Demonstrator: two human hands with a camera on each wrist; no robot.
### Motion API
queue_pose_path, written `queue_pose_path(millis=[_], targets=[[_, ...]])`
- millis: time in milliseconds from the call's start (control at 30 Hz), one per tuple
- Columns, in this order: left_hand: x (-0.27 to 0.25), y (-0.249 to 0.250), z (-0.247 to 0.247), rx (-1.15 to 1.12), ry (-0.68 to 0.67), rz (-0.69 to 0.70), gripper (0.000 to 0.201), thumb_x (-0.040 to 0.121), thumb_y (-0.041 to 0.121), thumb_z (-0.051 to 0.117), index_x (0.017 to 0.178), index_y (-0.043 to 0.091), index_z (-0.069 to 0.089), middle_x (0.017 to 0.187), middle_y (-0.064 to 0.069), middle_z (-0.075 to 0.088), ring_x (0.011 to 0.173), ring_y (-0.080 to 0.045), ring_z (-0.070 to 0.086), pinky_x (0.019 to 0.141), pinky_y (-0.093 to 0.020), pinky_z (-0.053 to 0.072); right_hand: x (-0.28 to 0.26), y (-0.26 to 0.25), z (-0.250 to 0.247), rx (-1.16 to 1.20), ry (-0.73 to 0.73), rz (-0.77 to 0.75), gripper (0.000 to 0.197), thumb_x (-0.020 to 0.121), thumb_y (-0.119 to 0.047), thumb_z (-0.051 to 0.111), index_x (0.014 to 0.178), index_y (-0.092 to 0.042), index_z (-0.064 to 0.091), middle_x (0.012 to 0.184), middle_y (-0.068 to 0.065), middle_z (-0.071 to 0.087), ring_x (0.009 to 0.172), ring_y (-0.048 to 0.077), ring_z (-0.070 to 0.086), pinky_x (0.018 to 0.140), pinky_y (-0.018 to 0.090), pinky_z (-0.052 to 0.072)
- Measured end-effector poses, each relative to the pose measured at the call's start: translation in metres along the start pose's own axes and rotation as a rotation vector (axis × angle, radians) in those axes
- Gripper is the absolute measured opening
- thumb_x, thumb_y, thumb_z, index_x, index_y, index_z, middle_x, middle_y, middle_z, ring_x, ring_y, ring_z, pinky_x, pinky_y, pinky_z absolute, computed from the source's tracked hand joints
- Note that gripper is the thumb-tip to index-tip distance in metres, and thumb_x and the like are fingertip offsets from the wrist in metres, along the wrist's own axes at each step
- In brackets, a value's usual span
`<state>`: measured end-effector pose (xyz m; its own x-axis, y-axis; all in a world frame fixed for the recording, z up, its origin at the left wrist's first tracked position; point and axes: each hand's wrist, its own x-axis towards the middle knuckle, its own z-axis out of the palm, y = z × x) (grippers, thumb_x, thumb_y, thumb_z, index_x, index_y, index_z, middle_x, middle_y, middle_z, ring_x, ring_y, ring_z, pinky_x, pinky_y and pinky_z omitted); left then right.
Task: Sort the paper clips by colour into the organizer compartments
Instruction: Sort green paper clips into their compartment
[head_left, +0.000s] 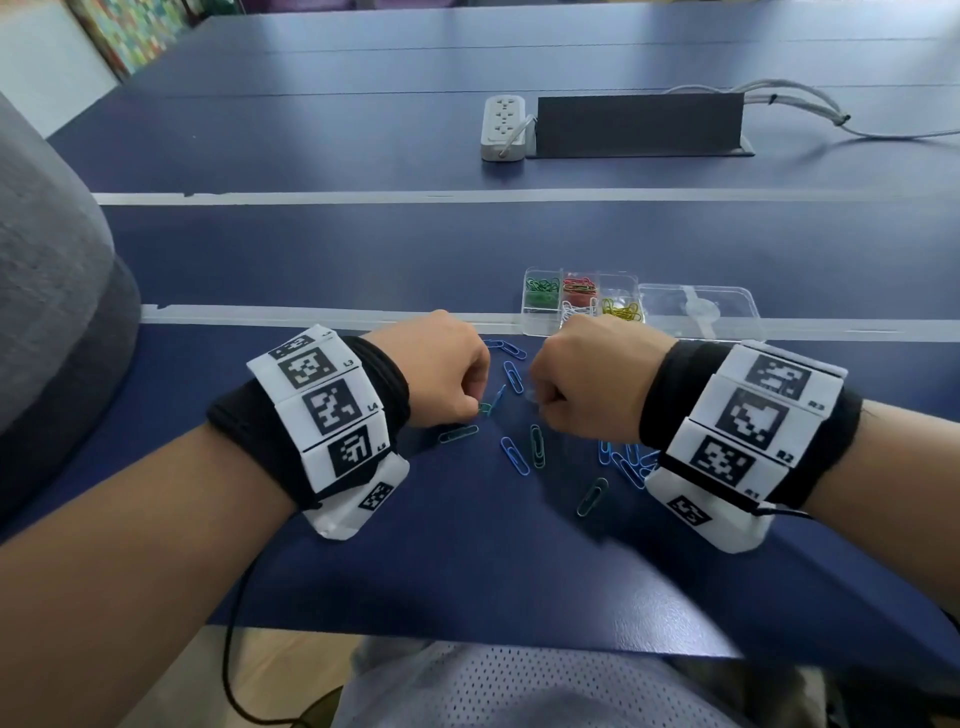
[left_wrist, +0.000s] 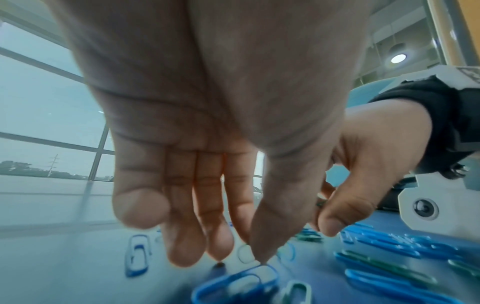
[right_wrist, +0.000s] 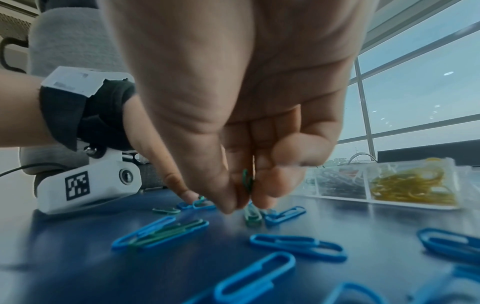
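Blue paper clips (head_left: 514, 454) and green paper clips (head_left: 537, 447) lie scattered on the navy table between my hands. My right hand (head_left: 540, 402) hovers just above them and pinches a green paper clip (right_wrist: 246, 181) between thumb and fingers. My left hand (head_left: 475, 410) reaches down, thumb and forefinger closing on another green clip (head_left: 485, 409) that lies on the table. The clear organizer (head_left: 543, 332) stands just behind my right hand, holding green, red, white and yellow clips (right_wrist: 413, 185) in separate compartments.
The organizer's clear lid (head_left: 701, 312) lies open to its right. A white power strip (head_left: 504, 127) and a dark cable cover (head_left: 639, 124) sit far back. A grey chair back (head_left: 52, 260) stands at the left. The table edge (head_left: 467, 639) runs near my lap.
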<state>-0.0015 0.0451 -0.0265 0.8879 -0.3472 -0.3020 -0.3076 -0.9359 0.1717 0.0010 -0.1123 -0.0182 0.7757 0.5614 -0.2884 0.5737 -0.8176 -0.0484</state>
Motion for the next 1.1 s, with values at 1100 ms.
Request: queue_pose_path(millis=[1100], targets=[[-0.027, -0.008, 0.006, 0.06, -0.027, -0.076, 0.024, 0.078, 0.048, 0.065, 0.1, 0.038, 0.067, 0.065, 0.018, 0.036, 0.079, -0.009, 0.041, 0.071, -0.026, 0.039, 0.0, 0.007, 0.001, -0.032, 0.025, -0.269, 0.014, 0.075, -0.019, 0.053, 0.083, -0.021, 0.064, 0.081, -0.001, 0.068, 0.076, 0.023, 0.062, 0.066, 0.03, 0.053]])
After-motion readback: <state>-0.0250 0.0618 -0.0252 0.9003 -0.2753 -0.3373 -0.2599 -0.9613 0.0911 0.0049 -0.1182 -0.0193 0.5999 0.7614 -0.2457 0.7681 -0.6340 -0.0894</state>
